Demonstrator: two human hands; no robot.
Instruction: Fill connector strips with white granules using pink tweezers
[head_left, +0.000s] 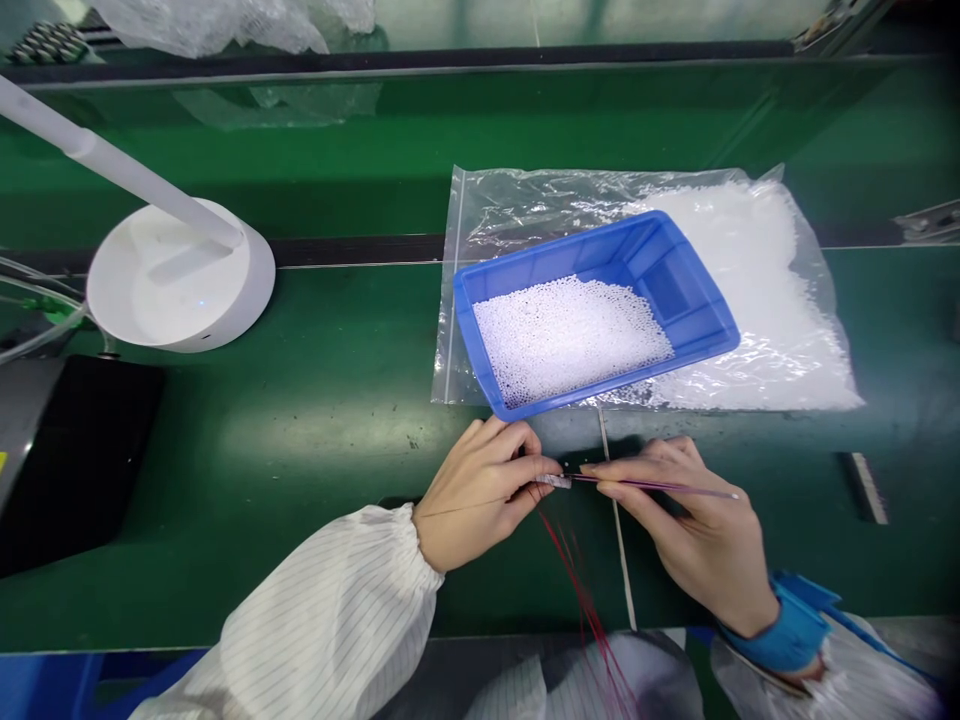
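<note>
My left hand is closed, its thumb and fingertips pinching a small white piece. Thin red wires hang from under those fingers toward the table's front edge. In my right hand a thin purple stick-like tool is pinched, its left end meeting the white piece. Just beyond both hands stands a blue bin with tiny white beads in it. The exact contact between tool and piece is too small to make out.
Under the bin lies a clear plastic bag full of white material. A white lamp base and a black box stand at the left. A small bar lies at the right on the green table.
</note>
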